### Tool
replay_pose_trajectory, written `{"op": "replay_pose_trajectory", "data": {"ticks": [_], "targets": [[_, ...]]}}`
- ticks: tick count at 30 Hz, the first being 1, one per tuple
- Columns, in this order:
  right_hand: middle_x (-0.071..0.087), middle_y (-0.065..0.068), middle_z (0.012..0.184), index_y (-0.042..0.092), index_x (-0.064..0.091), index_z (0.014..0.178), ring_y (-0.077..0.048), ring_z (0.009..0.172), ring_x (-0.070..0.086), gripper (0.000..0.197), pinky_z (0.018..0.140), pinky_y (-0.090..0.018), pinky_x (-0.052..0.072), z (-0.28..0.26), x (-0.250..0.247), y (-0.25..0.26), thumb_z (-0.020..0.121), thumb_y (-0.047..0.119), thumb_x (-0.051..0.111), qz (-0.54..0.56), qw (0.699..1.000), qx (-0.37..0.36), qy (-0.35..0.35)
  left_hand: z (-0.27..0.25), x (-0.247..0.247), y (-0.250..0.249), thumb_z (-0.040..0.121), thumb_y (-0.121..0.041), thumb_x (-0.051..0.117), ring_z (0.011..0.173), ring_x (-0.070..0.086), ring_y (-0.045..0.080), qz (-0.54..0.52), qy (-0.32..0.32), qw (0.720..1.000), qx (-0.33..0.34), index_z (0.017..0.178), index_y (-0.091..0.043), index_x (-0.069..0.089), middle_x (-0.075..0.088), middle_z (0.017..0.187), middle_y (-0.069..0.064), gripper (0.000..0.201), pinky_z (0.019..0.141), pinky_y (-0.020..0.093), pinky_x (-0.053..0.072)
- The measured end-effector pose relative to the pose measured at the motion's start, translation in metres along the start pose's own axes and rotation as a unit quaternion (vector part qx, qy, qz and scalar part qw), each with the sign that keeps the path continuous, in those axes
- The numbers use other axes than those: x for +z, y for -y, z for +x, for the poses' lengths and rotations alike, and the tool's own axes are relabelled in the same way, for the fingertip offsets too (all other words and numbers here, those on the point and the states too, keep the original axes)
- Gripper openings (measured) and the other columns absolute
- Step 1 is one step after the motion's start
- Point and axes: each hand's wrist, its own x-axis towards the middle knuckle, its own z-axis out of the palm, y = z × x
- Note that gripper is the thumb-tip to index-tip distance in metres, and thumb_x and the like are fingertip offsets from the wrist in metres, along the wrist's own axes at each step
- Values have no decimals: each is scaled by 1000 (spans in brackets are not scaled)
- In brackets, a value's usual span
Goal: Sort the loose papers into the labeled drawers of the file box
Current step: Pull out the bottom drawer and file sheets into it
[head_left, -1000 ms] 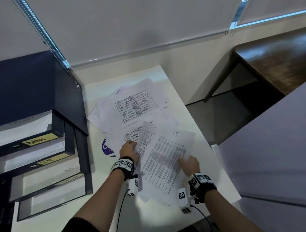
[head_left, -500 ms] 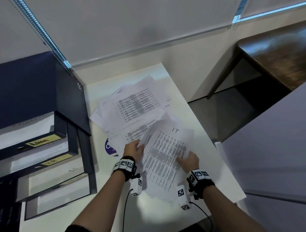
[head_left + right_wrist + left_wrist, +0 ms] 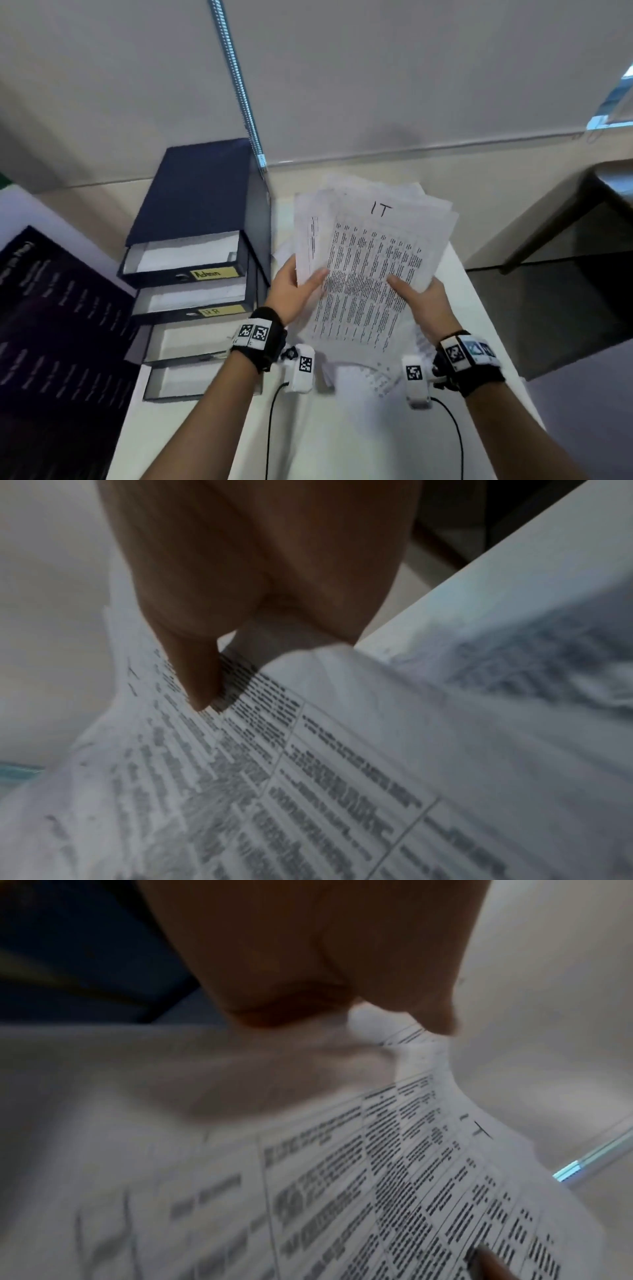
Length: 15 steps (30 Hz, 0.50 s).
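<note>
White desk (image 3: 342,428) beneath: left hand (image 3: 291,294) and right hand (image 3: 423,301) each grip the raised paper stack (image 3: 370,274), top sheet marked "IT". File box (image 3: 195,267) drawers lie left, nearer the left hand; long axis points far.

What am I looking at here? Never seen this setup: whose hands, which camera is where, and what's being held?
No machine: a person works bare-handed, with a camera on the head and one on each wrist. The head view looks down at a white table. The left hand and right hand grip a stack of papers, raised; the top sheet is marked "IT". To the left stands a dark file box with four drawers pulled out; the upper two read "Admin" and "HR", the lower labels are unreadable. The wrist views show the same papers up close under each thumb, blurred.
</note>
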Motion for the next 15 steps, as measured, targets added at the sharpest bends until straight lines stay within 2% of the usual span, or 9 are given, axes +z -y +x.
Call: {"op": "replay_pose_trajectory", "data": {"ticks": [1, 3, 5, 6, 8, 11, 13, 15], "targets": [[75, 3, 105, 18, 67, 114, -12, 98, 71, 36, 89, -35, 56, -2, 12, 14, 81, 29, 78, -8, 999, -24, 20, -8, -14, -8, 74, -50, 79, 110, 62, -4, 13, 0, 1000, 6, 127, -23, 57, 68, 118, -13, 63, 95, 22, 48], [74, 2, 106, 17, 65, 117, -12, 98, 70, 40, 88, -33, 56, -6, 36, 36, 81, 30, 78, -19, 996, -67, 48, -23, -39, -14, 70, -35, 87, 92, 61, -18, 37, -10, 999, 10, 118, -27, 59, 69, 100, -22, 56, 78, 6, 45], [73, 2, 110, 18, 62, 122, -12, 102, 69, 48, 89, -32, 54, -11, 60, 51, 80, 33, 79, -29, 993, -87, 71, -36, -65, -16, 72, -32, 86, 89, 61, -19, 34, -35, 999, 19, 120, -27, 58, 68, 98, -23, 55, 70, 2, 46], [72, 2, 113, 18, 59, 125, -12, 103, 68, 51, 88, -31, 54, -15, 73, 56, 80, 32, 79, -29, 991, -94, 87, -43, -80, -15, 74, -33, 85, 93, 63, -15, 17, -52, 998, 21, 121, -26, 59, 70, 102, -20, 55, 74, 4, 48], [71, 0, 117, 20, 51, 134, -16, 104, 70, 58, 87, -36, 57, -19, 97, 59, 82, 25, 77, -21, 986, -84, 141, -56, -109, -14, 81, -33, 79, 106, 66, -2, -24, -93, 995, 25, 127, -22, 58, 71, 114, -12, 52, 89, 19, 53], [69, 0, 121, 33, 32, 145, -20, 104, 70, 75, 82, -36, 59, -32, 136, 51, 86, 14, 73, -12, 971, -34, 238, -80, -151, 4, 88, -26, 72, 113, 65, 9, -44, -130, 991, 7, 137, -15, 50, 68, 123, -5, 55, 103, 39, 50], [61, 10, 132, 42, 30, 143, -12, 117, 63, 77, 92, -33, 54, -45, 161, 36, 86, 14, 74, -38, 957, -28, 288, -98, -176, 22, 81, -31, 79, 118, 62, 11, -27, -133, 990, -33, 149, -16, 30, 62, 131, -6, 84, 106, 44, 47], [51, 14, 141, 38, 29, 147, -6, 126, 54, 79, 103, -32, 45, -57, 185, 18, 86, 17, 74, -79, 943, -22, 322, -120, -195, 37, 73, -38, 85, 123, 56, 9, 13, -154, 986, -63, 153, -30, 8, 53, 136, -11, 112, 108, 39, 44]]}}
